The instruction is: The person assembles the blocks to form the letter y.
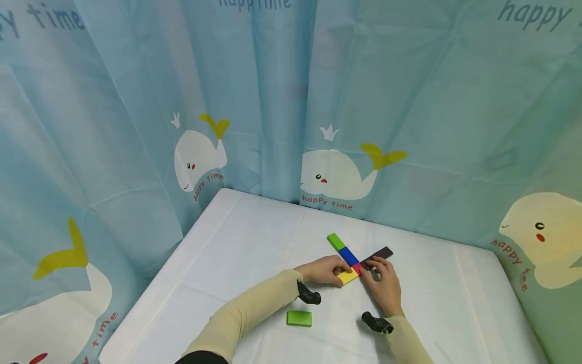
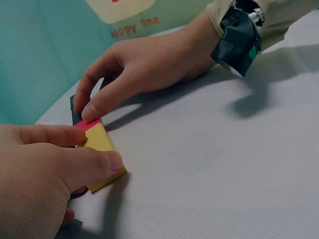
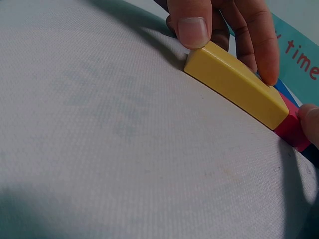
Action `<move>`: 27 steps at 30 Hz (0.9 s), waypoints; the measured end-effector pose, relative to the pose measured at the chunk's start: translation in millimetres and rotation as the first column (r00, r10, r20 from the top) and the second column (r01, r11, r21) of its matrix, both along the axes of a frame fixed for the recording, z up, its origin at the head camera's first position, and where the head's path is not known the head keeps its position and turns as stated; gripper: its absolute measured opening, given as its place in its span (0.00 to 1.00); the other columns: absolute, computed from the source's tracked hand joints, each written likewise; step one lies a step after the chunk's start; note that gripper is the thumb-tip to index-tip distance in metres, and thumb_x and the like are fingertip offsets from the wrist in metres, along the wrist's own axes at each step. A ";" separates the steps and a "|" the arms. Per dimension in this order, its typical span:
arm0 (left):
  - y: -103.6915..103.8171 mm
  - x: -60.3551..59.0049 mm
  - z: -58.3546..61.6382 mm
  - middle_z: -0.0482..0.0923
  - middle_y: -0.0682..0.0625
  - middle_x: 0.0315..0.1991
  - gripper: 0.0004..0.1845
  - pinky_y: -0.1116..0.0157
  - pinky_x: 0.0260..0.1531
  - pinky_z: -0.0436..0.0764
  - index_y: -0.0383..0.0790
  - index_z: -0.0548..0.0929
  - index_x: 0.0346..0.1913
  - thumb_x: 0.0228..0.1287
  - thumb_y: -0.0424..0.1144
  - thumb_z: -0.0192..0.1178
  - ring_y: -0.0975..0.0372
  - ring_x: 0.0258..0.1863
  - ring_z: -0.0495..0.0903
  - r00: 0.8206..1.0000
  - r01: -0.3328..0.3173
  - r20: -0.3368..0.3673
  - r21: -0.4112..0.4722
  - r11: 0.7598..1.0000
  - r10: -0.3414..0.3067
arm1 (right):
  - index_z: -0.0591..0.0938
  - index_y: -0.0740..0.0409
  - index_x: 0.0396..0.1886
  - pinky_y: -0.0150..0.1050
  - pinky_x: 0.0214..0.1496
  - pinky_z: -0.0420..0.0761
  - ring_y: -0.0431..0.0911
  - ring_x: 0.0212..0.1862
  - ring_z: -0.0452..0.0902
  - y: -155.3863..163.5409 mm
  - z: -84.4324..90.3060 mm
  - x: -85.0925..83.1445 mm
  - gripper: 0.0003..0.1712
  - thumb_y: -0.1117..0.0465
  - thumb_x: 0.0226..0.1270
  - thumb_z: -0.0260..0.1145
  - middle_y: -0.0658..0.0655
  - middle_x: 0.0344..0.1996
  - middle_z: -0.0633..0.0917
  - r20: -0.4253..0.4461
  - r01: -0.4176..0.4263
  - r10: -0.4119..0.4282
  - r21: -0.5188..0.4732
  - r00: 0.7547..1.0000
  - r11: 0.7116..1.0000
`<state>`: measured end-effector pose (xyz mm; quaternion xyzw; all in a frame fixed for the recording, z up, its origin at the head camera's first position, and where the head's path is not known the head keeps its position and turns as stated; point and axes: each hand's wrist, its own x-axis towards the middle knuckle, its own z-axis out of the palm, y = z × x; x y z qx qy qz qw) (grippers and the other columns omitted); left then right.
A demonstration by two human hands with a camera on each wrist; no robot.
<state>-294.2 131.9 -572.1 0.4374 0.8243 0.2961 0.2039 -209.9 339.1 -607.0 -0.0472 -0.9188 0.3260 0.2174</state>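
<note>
On the white table, my left hand (image 1: 324,270) pinches a yellow block (image 1: 348,277) by its sides, thumb nearer me. One end of the yellow block meets a red block (image 3: 293,127), which is largely covered in the head view. My right hand (image 1: 386,287) curls over this junction, its thumb at the side of the red block and its fingers by a black block (image 1: 385,252). A blue block (image 1: 349,256) and a green block (image 1: 334,239) run from the red one toward the back left. Together the flat blocks form a crossing shape.
A separate green block (image 1: 299,318) lies closer to me, below the left forearm. Black wrist mounts (image 1: 309,294) sit on both sleeves. A blue curtain (image 1: 273,101) with whale prints borders the table (image 1: 254,227) along its left and back edges.
</note>
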 end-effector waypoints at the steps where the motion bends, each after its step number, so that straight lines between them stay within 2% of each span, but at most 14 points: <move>1: 0.2 0.1 -0.5 0.74 0.57 0.48 0.22 0.77 0.41 0.70 0.45 0.81 0.59 0.60 0.38 0.69 0.71 0.39 0.70 1.000 -0.003 0.002 0.000 1.000 0.003 | 0.83 0.62 0.49 0.53 0.50 0.70 0.56 0.48 0.75 -0.1 -0.1 0.2 0.21 0.54 0.62 0.72 0.62 0.58 0.74 0.003 0.001 -0.001 0.002 1.000 1.000; 13: -0.8 1.8 1.0 0.74 0.57 0.47 0.22 0.77 0.40 0.70 0.45 0.80 0.59 0.61 0.38 0.69 0.70 0.38 0.70 1.000 -0.009 -0.001 0.004 1.000 0.009 | 0.83 0.62 0.49 0.53 0.50 0.71 0.55 0.48 0.74 -0.4 0.3 -0.1 0.21 0.55 0.61 0.73 0.62 0.58 0.74 -0.002 0.006 -0.006 0.006 1.000 1.000; 18: -2.9 4.7 6.0 0.74 0.55 0.47 0.23 0.77 0.41 0.70 0.44 0.80 0.60 0.61 0.38 0.69 0.69 0.39 0.71 1.000 -0.013 -0.003 -0.004 1.000 0.013 | 0.83 0.62 0.50 0.54 0.51 0.70 0.55 0.49 0.75 -1.5 1.8 -0.1 0.22 0.54 0.61 0.73 0.62 0.59 0.74 0.015 0.011 -0.011 0.001 1.000 1.000; 23: -10.6 6.8 11.5 0.76 0.52 0.47 0.24 0.77 0.42 0.70 0.41 0.78 0.61 0.62 0.38 0.68 0.68 0.39 0.71 1.000 0.020 -0.009 0.006 1.000 -0.020 | 0.83 0.62 0.50 0.54 0.52 0.70 0.55 0.49 0.74 -2.6 0.4 -0.1 0.22 0.53 0.61 0.72 0.62 0.59 0.73 0.025 0.019 -0.019 0.011 0.999 1.000; 27: -22.7 6.9 11.3 0.75 0.54 0.46 0.24 0.77 0.43 0.70 0.42 0.78 0.62 0.63 0.39 0.67 0.70 0.39 0.71 0.999 0.027 -0.018 0.008 1.000 -0.027 | 0.83 0.63 0.50 0.54 0.51 0.70 0.55 0.49 0.74 -2.5 0.2 -0.2 0.22 0.54 0.62 0.72 0.62 0.59 0.73 0.013 0.019 -0.020 0.012 1.000 1.000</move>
